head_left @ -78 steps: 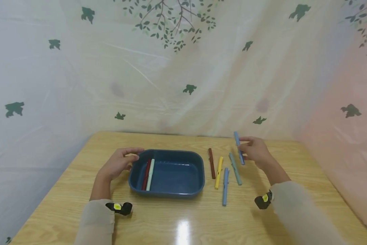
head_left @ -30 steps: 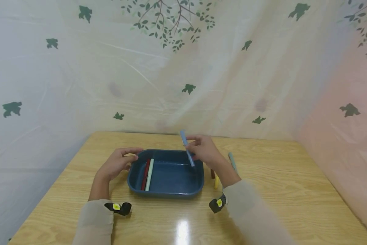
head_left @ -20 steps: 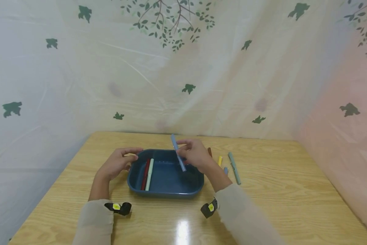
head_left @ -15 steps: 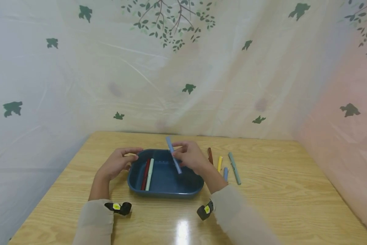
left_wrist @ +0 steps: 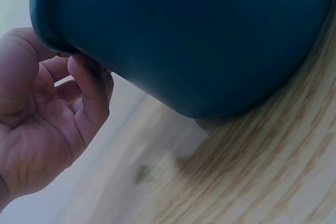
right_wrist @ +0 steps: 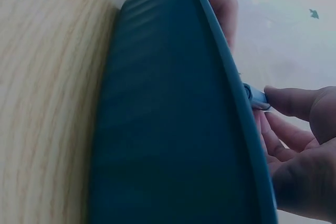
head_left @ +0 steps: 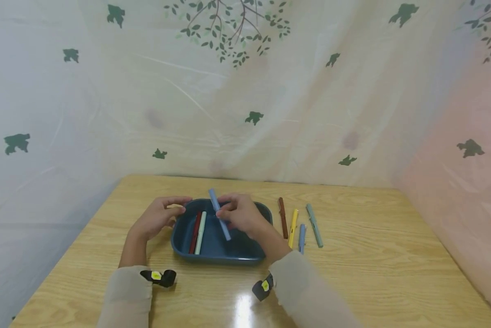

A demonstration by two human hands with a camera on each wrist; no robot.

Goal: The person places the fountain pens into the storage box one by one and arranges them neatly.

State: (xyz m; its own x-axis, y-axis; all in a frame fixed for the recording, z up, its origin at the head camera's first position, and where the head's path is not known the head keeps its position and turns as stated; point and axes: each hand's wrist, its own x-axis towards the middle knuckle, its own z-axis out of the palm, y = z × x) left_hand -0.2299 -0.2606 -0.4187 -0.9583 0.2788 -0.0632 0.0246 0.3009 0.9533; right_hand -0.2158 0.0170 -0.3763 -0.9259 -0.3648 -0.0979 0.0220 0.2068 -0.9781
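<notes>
My left hand point(head_left: 157, 218) holds the left end of the dark blue tray point(head_left: 245, 248); in the left wrist view its thumb and curled fingers grip the tray's rim point(left_wrist: 50, 38). Inside the tray, a dark red pen point(head_left: 194, 233) and a pale mint pen point(head_left: 201, 232) lie side by side near the left end. Above the tray's middle, my right hand point(head_left: 245, 216) pinches a light blue pen point(head_left: 223, 227), which slants. In the right wrist view the tray wall point(right_wrist: 163, 103) hides most of that pen; only its end point(right_wrist: 257, 97) shows at the thumb.
Right of the tray lie a brown-red pen point(head_left: 283, 217), a yellow pen point(head_left: 293, 228), a second blue pen point(head_left: 302, 237) and a green pen point(head_left: 314, 225). My right forearm partly covers the nearer ones. A printed curtain point(head_left: 303, 141) hangs behind the wooden table point(head_left: 385, 255).
My right hand has carried the light blue pen leftward from beyond the loose pens to above the tray's middle, lowering it lately. The left hand stays at the tray's left end.
</notes>
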